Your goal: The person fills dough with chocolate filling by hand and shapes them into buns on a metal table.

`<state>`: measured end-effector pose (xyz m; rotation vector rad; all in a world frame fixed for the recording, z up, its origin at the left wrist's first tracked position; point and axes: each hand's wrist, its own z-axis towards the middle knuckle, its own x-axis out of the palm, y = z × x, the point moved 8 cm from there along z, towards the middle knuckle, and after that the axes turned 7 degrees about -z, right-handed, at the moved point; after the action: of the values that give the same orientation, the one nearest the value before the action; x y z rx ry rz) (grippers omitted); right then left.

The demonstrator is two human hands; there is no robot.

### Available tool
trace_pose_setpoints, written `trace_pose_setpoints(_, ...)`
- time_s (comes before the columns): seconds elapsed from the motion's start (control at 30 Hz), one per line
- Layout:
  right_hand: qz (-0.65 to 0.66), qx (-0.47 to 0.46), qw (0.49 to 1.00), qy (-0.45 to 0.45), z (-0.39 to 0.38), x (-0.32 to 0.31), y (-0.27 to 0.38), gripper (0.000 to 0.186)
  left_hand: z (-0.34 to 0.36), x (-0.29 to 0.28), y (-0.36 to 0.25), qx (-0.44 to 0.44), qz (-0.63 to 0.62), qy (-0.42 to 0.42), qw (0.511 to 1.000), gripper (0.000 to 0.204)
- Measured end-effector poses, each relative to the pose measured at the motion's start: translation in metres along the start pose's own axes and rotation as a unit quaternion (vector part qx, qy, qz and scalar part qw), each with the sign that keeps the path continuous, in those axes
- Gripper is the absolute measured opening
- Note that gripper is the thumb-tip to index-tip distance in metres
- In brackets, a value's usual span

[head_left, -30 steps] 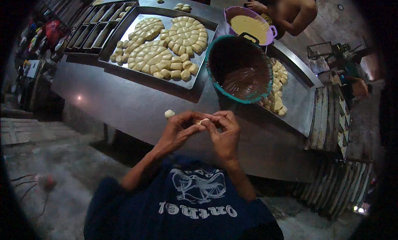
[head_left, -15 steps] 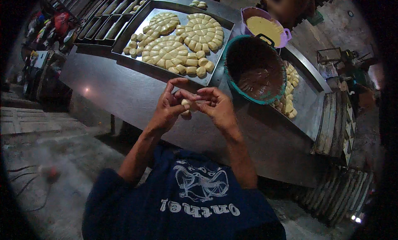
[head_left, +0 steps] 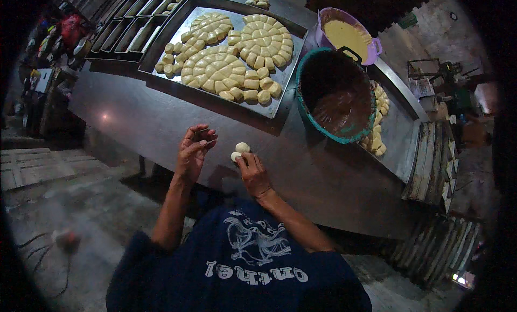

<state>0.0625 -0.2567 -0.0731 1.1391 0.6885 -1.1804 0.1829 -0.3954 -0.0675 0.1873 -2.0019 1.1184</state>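
On the metal table's near side, two small pale dough balls [head_left: 243, 147] sit close together. My right hand [head_left: 254, 175] comes from the lower right, its fingers closed at the nearer dough ball [head_left: 236, 157]. To the left, my left hand [head_left: 191, 154] is raised over the table edge, fingers curled but apart, with no dough visible in it. Beyond both hands, a metal tray [head_left: 285, 91] carries pale dough pieces [head_left: 214, 69] arranged in rounded, segmented shapes. Several loose small pieces lie around them.
Right of the tray stands a teal bucket [head_left: 304, 104] with brown residue inside. A purple tub [head_left: 325, 22] of yellow mixture is behind it. Another tray [head_left: 401, 145] with dough extends right. Dark loaf pans [head_left: 116, 34] stand far left, and more dough balls [head_left: 257, 1] lie at the back.
My hands were together around a small dough ball and have since separated. The left moved left and down; the right lowered toward the table with the dough.
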Motion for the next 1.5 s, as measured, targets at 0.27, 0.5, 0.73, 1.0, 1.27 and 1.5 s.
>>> trace_pose_setpoints(0.27, -0.067, 0.076, 0.995, -0.022, 0.084, -0.052, -0.046, 0.031, 0.002, -0.017, 0.01, -0.004, -0.015, -0.075, 0.997, 0.037)
trace_pose_setpoints(0.5, -0.229, -0.044, 0.969, 0.078, 0.176, 0.01, -0.125, 0.014, 0.002, -0.013, 0.009, 0.006, -0.018, -0.092, 0.996, 0.029)
trace_pose_setpoints(0.73, -0.122, 0.007, 0.992, -0.017, 0.157, -0.024, -0.113, 0.017, -0.007, -0.007, 0.001, 0.036, 0.029, -0.119, 0.992, 0.022)
trace_pose_setpoints(1.0, 0.509, 0.259, 0.821, 0.0, 0.08, -0.101, -0.057, 0.022, -0.025, 0.152, -0.034, 0.344, 0.412, -0.011, 0.844, 0.021)
trace_pose_setpoints(1.27, 0.724, 0.179, 0.663, -0.069, 0.006, -0.161, -0.06, 0.04, -0.066, 0.271, 0.022, 0.497, 0.491, 0.302, 0.648, 0.027)
trace_pose_setpoints(1.5, 0.582, 0.174, 0.792, -0.066, -0.032, -0.188, -0.102, 0.026, -0.027, 0.304, 0.074, 0.215, 0.251, 0.385, 0.861, 0.061)
